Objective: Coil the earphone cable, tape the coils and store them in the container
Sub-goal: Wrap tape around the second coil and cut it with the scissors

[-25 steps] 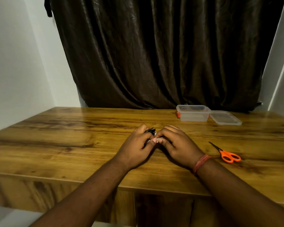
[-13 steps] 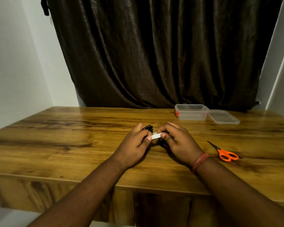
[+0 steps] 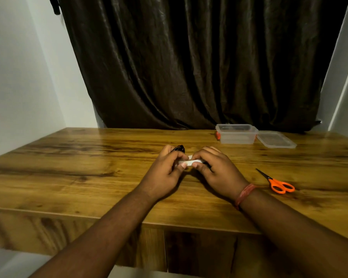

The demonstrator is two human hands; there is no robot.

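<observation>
Earphone cable (image 3: 178,148), coiled into a dark bundle, protrudes above the curled fingers of the left hand (image 3: 165,169), which grips it. A white strip of tape (image 3: 191,162) spans the gap between the two hands, pinched at one end by the left thumb and at the other by the right hand (image 3: 215,169). Both hands rest over the wooden tabletop (image 3: 88,167). Beyond the right hand stands the clear container (image 3: 236,134), its lid (image 3: 276,139) beside it; orange scissors (image 3: 277,182) lie to the right of that hand.
</observation>
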